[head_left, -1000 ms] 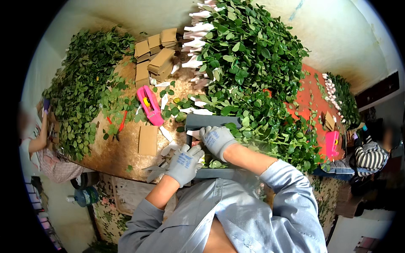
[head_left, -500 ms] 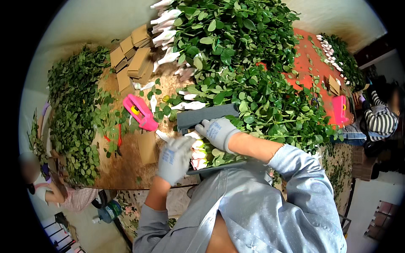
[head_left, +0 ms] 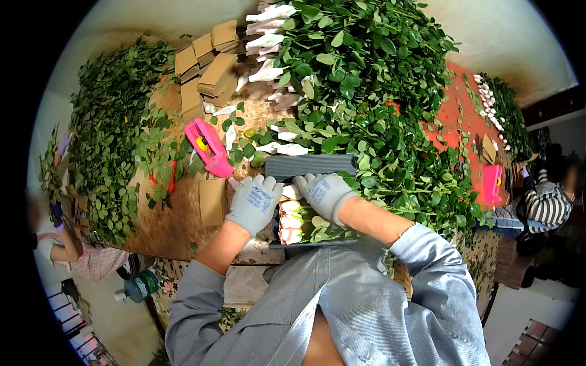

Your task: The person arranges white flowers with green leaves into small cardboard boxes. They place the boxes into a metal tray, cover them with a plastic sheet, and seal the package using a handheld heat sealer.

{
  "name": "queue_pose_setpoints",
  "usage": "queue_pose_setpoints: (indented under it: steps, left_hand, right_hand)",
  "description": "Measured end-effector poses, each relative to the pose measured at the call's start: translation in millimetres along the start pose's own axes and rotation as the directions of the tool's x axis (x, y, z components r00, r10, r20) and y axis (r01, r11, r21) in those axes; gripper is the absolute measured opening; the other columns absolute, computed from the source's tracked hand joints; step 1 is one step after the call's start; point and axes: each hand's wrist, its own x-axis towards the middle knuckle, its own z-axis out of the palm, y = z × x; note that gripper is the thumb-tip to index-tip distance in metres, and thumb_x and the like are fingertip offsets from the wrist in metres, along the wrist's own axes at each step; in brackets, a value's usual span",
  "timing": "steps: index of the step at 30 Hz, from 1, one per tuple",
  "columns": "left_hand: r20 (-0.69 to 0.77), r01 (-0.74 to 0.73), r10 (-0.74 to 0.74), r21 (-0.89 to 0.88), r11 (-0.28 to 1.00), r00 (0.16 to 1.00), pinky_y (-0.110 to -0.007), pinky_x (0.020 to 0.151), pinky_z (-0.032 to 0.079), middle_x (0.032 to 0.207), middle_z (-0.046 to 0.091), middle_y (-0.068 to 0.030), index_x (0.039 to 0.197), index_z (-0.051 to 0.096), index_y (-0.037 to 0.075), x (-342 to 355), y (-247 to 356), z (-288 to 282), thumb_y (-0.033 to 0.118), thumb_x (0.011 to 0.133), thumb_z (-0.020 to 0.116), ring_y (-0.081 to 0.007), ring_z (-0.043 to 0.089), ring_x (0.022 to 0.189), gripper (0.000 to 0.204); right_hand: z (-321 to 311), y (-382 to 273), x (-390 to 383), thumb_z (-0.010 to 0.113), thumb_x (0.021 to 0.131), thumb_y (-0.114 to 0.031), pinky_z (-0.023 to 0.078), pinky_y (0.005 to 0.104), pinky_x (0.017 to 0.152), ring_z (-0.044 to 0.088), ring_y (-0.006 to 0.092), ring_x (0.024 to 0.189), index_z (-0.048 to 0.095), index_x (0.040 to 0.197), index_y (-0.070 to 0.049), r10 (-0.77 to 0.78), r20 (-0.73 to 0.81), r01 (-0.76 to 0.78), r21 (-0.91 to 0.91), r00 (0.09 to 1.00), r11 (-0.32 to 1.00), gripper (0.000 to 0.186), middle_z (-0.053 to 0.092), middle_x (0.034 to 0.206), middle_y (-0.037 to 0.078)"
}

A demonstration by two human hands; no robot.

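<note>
A dark grey ribbed tray [head_left: 311,165] stands on the table in front of me, with a bunch of pale pink roses [head_left: 289,221] lying inside it, heads to the left, green stems to the right. My left hand [head_left: 254,204], in a grey glove, rests on the left side of the flower heads. My right hand [head_left: 323,193], also gloved, lies on top of the bunch near the tray's back wall. Both hands press on the roses with fingers spread.
A pink tape dispenser [head_left: 209,147] lies left of the tray, next to a cardboard sheet [head_left: 212,201]. Stacked cardboard pieces [head_left: 210,58] sit at the back. Heaps of leafy rose stems [head_left: 360,85] and paper-wrapped buds [head_left: 268,43] cover the table. Other people [head_left: 543,204] work at both sides.
My head has tilted, shifting the view. Both hands have settled onto the rose bunch in the tray, the left hand moving in from the side.
</note>
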Motion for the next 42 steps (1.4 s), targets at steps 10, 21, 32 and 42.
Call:
queue_pose_setpoints:
  steps: [10, 21, 32, 42]
  left_hand:
    - [0.087, 0.449, -0.451, 0.046, 0.892, 0.888, -0.045, 0.08, 0.051, 0.097, 0.065, -0.0119, 0.101, 0.068, 0.008, -50, -26, -24, 0.02, 0.087, 0.065, -0.0323, 0.064, 0.091, 0.019]
    - [-0.041, 0.117, -0.163, -0.528, 0.841, 0.986, -0.043, 0.095, 0.048, 0.141, 0.059, -0.0082, 0.13, 0.065, 0.008, -47, 54, -16, 0.034, 0.076, 0.08, -0.0324, 0.057, 0.108, 0.061]
    - [-0.003, 0.089, -0.102, -0.458, 0.885, 0.995, -0.045, 0.092, 0.048, 0.14, 0.06, -0.0139, 0.128, 0.067, 0.005, -36, 48, -19, 0.035, 0.07, 0.083, -0.0344, 0.058, 0.104, 0.067]
    - [0.009, 0.053, -0.054, -0.428, 0.902, 0.998, -0.045, 0.088, 0.048, 0.143, 0.056, -0.0139, 0.125, 0.066, 0.004, -31, 49, -25, 0.039, 0.069, 0.081, -0.0353, 0.059, 0.096, 0.068]
  right_hand:
    - [-4, -2, 2, 0.058, 0.094, -0.014, 0.058, 0.0469, 0.071, 0.073, 0.0339, 0.092, 0.055, 0.121, -0.003, -0.057, 0.056, 0.064, -0.127, 0.997, 0.99, 0.029, 0.07, 0.104, 0.017]
    - [-16, -18, 6, 0.081, 0.076, -0.016, 0.057, 0.0457, 0.082, 0.069, 0.0352, 0.104, 0.05, 0.134, -0.01, 0.072, 0.195, -0.061, -0.063, 0.978, 0.996, 0.066, 0.065, 0.115, 0.015]
    - [-34, -9, -1, 0.062, 0.093, -0.021, 0.057, 0.0461, 0.078, 0.073, 0.0327, 0.096, 0.065, 0.113, -0.01, -0.014, 0.006, 0.014, 0.026, 1.0, 1.0, 0.023, 0.07, 0.108, 0.014]
    - [-109, 179, 63, 0.056, 0.092, -0.01, 0.054, 0.0472, 0.087, 0.066, 0.0392, 0.104, 0.057, 0.125, -0.006, 0.346, -0.463, -0.268, 0.227, 0.816, 0.936, 0.033, 0.064, 0.117, 0.02]
